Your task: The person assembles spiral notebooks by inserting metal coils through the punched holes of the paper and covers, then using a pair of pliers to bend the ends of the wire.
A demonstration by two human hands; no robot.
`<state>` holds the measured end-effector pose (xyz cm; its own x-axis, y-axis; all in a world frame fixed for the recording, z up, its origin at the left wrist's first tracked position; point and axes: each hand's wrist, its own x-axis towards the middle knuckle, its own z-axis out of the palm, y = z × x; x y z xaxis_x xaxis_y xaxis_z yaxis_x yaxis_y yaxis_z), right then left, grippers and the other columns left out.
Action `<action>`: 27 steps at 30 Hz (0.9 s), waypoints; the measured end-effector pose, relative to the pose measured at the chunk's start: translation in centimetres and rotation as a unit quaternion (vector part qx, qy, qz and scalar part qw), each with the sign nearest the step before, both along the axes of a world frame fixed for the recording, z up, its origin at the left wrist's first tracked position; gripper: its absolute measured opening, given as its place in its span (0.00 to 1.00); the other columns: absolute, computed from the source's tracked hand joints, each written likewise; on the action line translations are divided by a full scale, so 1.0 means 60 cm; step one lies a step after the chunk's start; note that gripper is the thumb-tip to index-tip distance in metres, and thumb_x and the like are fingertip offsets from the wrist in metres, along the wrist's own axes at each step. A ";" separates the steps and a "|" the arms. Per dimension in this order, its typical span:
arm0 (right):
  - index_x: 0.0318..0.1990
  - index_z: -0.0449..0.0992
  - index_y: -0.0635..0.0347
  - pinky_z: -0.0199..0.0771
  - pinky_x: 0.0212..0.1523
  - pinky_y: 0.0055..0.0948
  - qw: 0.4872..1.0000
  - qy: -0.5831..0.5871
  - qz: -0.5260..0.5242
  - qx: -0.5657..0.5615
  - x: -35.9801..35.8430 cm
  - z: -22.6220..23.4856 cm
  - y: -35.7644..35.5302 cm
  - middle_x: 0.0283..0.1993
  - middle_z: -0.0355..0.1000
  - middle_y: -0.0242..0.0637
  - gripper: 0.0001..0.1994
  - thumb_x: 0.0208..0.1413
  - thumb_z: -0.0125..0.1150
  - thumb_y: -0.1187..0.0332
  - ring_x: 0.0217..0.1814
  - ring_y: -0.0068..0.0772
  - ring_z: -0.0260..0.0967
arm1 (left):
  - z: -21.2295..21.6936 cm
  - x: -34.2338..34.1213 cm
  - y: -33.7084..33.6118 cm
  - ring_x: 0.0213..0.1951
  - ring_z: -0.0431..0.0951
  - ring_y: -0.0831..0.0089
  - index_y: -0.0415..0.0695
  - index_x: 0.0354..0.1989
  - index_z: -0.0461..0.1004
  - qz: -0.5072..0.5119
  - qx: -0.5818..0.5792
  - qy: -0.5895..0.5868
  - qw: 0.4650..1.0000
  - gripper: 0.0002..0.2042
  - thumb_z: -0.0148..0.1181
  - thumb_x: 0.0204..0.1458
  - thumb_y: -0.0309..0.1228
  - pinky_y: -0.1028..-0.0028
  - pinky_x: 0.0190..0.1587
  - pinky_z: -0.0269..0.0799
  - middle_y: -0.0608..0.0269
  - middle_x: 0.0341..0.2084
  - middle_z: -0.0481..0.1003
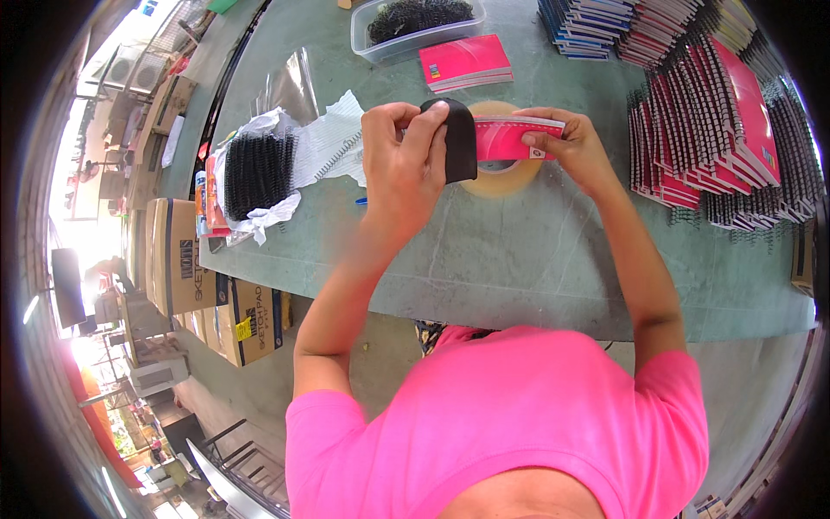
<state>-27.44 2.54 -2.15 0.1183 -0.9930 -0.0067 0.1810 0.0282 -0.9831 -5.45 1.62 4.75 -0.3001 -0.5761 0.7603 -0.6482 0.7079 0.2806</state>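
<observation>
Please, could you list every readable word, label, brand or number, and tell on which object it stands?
I do not copy printed words, only places.
Upper brown carton: large dark print, partly readable.
Lower brown carton: large dark print, readable; yellow label, too small.
Pink notebook in right hand: white label, too small.
Other pink notebooks: print too small.
</observation>
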 end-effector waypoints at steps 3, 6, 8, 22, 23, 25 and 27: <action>0.45 0.76 0.64 0.70 0.43 0.20 1.000 0.007 0.008 -0.021 -0.009 -0.003 0.002 0.38 0.76 0.32 0.14 0.49 0.63 0.74 0.39 0.18 0.71 | 0.021 0.004 -0.007 0.35 0.69 0.66 0.44 0.35 0.77 0.018 -0.026 0.088 0.996 0.11 0.64 0.41 0.20 0.70 0.36 0.67 0.60 0.30 0.69; 0.45 0.76 0.64 0.70 0.44 0.19 0.998 0.044 0.013 -0.035 -0.007 -0.005 0.009 0.38 0.76 0.32 0.13 0.50 0.62 0.74 0.39 0.18 0.70 | -0.007 0.007 -0.011 0.34 0.72 0.63 0.43 0.31 0.77 -0.037 0.048 -0.012 0.998 0.11 0.65 0.37 0.19 0.70 0.36 0.68 0.57 0.29 0.72; 0.45 0.76 0.65 0.70 0.44 0.19 0.999 0.046 0.002 -0.026 -0.001 0.003 0.009 0.38 0.76 0.32 0.13 0.50 0.62 0.74 0.40 0.18 0.70 | -0.069 0.012 0.019 0.35 0.73 0.63 0.43 0.31 0.76 -0.158 0.153 -0.075 0.973 0.11 0.65 0.37 0.19 0.70 0.38 0.69 0.56 0.29 0.72; 0.44 0.75 0.66 0.70 0.45 0.19 0.999 0.038 0.016 -0.033 -0.004 -0.017 0.015 0.41 0.75 0.32 0.12 0.51 0.60 0.78 0.42 0.17 0.70 | -0.020 -0.025 -0.004 0.37 0.73 0.64 0.43 0.34 0.77 -0.091 0.063 -0.017 0.994 0.11 0.65 0.40 0.21 0.70 0.41 0.69 0.59 0.33 0.72; 0.45 0.75 0.66 0.70 0.45 0.19 0.998 0.037 0.016 -0.038 -0.003 -0.020 0.013 0.41 0.75 0.31 0.12 0.51 0.60 0.78 0.42 0.17 0.69 | -0.036 -0.029 0.001 0.36 0.73 0.65 0.42 0.34 0.77 -0.114 0.076 -0.049 0.989 0.10 0.65 0.40 0.21 0.71 0.40 0.69 0.60 0.32 0.72; 0.46 0.74 0.66 0.70 0.44 0.19 0.998 0.042 0.020 -0.044 -0.007 -0.021 0.010 0.41 0.75 0.31 0.13 0.51 0.59 0.78 0.41 0.17 0.69 | -0.037 -0.037 0.003 0.35 0.73 0.66 0.42 0.34 0.77 -0.157 0.112 -0.069 0.979 0.10 0.65 0.40 0.21 0.71 0.40 0.69 0.60 0.32 0.73; 0.48 0.73 0.66 0.71 0.42 0.19 0.997 0.053 0.031 -0.046 -0.008 -0.022 0.016 0.40 0.75 0.31 0.15 0.51 0.59 0.78 0.40 0.16 0.69 | 0.001 -0.035 -0.009 0.38 0.71 0.61 0.42 0.34 0.76 -0.081 0.026 0.054 0.995 0.11 0.63 0.39 0.20 0.68 0.40 0.69 0.59 0.33 0.71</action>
